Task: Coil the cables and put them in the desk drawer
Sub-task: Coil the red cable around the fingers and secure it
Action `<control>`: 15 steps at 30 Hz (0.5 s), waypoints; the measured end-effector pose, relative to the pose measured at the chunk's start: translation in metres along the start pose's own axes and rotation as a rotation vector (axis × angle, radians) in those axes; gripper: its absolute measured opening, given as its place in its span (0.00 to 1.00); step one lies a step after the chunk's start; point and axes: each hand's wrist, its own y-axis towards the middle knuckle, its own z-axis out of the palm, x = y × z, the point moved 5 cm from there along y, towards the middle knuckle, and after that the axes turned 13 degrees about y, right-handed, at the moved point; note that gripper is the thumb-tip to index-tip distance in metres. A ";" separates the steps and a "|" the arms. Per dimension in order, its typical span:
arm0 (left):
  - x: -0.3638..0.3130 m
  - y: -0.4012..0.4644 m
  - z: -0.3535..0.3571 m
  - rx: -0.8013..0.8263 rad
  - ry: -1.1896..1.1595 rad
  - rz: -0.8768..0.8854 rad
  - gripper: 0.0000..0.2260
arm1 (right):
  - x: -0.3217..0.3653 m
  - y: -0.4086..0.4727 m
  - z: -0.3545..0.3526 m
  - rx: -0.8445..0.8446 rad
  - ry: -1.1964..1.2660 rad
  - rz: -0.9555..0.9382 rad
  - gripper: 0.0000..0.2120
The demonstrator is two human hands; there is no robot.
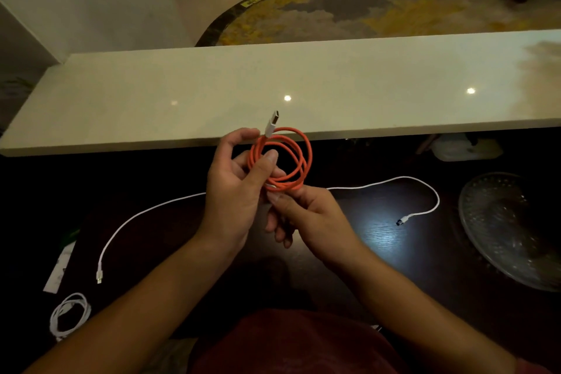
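Observation:
An orange cable (296, 150) wound into a small coil is held above the dark desk (379, 252); its white USB plug (272, 121) sticks up at the top. My left hand (236, 188) grips the coil's left side between thumb and fingers. My right hand (303, 215) pinches the coil's bottom. A long white cable (394, 181) lies uncoiled across the desk behind my hands, one plug at the lower left, the other at the right. A second white cable (69, 314) lies coiled at the desk's front left. No drawer is in view.
A pale stone counter (212, 85) runs across behind the desk, raised above it. A clear glass plate (513, 231) sits at the desk's right. A white paper strip (59, 270) lies at the left edge. Patterned floor lies beyond the counter.

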 end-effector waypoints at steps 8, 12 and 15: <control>0.012 0.020 -0.011 -0.086 -0.023 -0.086 0.18 | 0.008 -0.007 0.001 0.056 -0.075 -0.004 0.12; 0.012 0.028 -0.019 -0.088 0.015 -0.104 0.20 | 0.016 -0.011 -0.006 0.062 -0.139 -0.051 0.13; 0.011 0.032 -0.024 -0.119 0.051 -0.100 0.20 | 0.018 -0.013 -0.011 0.050 -0.185 -0.065 0.13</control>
